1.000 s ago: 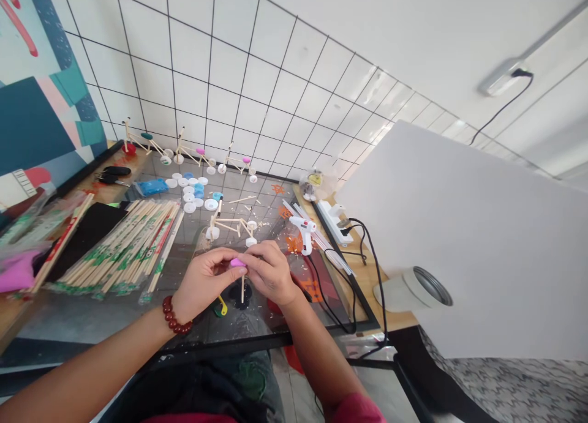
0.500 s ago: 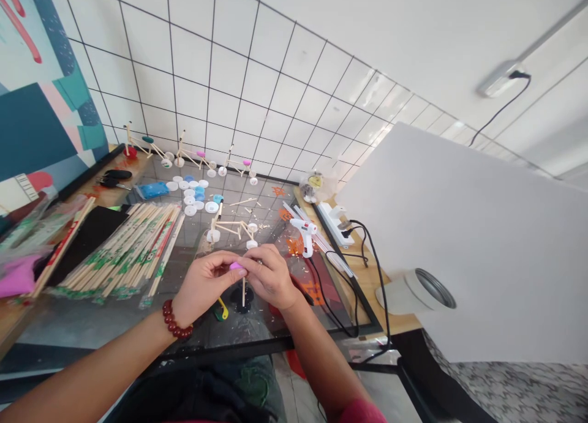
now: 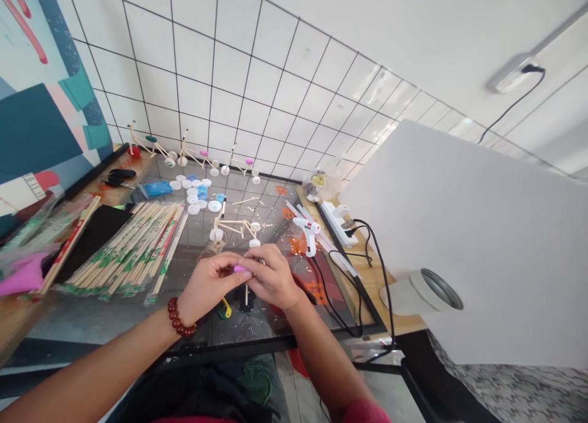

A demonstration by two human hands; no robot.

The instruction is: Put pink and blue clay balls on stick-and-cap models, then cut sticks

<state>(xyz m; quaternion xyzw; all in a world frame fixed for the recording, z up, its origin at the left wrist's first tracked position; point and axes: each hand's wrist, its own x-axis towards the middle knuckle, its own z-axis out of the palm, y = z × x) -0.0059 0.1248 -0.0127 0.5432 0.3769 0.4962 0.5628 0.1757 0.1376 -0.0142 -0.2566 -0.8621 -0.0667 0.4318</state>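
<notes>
A small piece of pink clay is pinched between the fingertips of my left hand and my right hand, low over the near part of the table. A light wooden stick shows just below my fingers. Beyond my hands stands a small stick frame with white wheels. To its right lies a white glue gun. A yellow-handled tool rests by my left hand, partly hidden.
Wrapped chopsticks lie at the left beside a black sheet. White discs and three wheeled stick models sit farther back. A power strip with cables and a tin can are at the right.
The view has shifted slightly, so most things appear a little farther right. Both hands keep the pink clay between their fingers, with little change in pose.
</notes>
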